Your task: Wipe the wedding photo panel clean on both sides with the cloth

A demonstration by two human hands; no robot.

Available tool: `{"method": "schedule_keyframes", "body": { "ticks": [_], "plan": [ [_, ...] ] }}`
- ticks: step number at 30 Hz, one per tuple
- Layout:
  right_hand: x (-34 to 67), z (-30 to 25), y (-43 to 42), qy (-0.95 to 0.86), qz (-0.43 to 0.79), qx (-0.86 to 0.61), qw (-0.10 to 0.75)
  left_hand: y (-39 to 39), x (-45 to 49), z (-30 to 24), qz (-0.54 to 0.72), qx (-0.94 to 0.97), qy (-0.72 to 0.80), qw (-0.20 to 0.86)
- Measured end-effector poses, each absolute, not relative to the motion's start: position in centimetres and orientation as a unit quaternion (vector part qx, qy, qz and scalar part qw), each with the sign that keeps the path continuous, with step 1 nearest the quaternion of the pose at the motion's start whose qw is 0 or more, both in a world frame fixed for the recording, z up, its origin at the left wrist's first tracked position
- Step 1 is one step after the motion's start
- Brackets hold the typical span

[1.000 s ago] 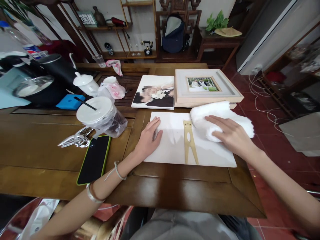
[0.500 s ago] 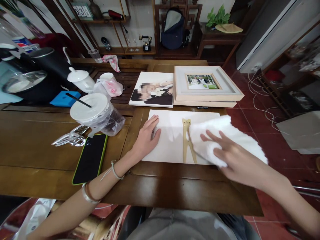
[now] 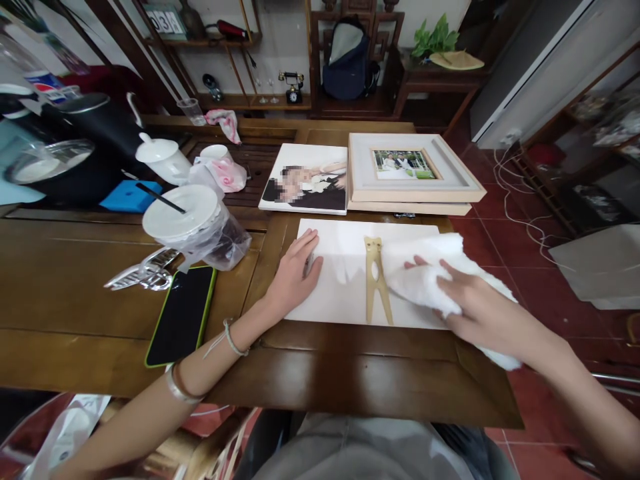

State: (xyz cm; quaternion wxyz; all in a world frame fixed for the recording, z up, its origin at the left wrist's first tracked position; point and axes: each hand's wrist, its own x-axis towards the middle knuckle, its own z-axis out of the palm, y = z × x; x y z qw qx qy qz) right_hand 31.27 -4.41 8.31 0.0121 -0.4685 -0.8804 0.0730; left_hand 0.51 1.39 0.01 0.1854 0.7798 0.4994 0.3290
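Note:
A white board (image 3: 345, 273), the back of a picture frame, lies flat on the wooden table (image 3: 320, 373) in front of me. A tan stand leg (image 3: 376, 280) is fixed to its middle. My left hand (image 3: 295, 273) rests flat on the board's left edge, fingers stretched out. My right hand (image 3: 480, 310) presses a white cloth (image 3: 425, 277) onto the board's right half, fingers closed over it; the cloth hangs past the table's right edge.
Behind the board lie an unframed photo print (image 3: 306, 179) and a pale framed photo (image 3: 407, 170). To the left sit a lidded drink cup in a bag (image 3: 193, 227), a black phone (image 3: 183, 317), a hair clip (image 3: 140, 273), a teapot (image 3: 163, 160) and a black kettle (image 3: 100, 127).
My right hand wiped the cloth from the board's far right corner down towards me, then shifted slightly left towards the stand leg. My left hand has stayed put.

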Motion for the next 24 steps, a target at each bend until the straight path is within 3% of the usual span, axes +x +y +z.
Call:
{"method": "schedule_keyframes", "body": {
  "ticks": [4, 7, 17, 24],
  "plan": [
    [30.1, 7.6, -1.4, -0.852, -0.066, -0.501, 0.136, 1.4, 0.5, -0.1, 0.327, 0.779, 0.501, 0.188],
    [28.7, 6.5, -0.2, -0.863, -0.121, -0.473, 0.129, 1.4, 0.4, -0.2, 0.327, 0.779, 0.502, 0.187],
    [28.7, 5.8, -1.9, -0.903, 0.058, -0.424, 0.034, 1.4, 0.5, 0.0, 0.331, 0.776, 0.500, 0.195],
    [29.6, 8.1, -8.5, -0.929, 0.091, -0.359, 0.011, 1.4, 0.5, -0.1, 0.332, 0.779, 0.496, 0.191]
  ]
}}
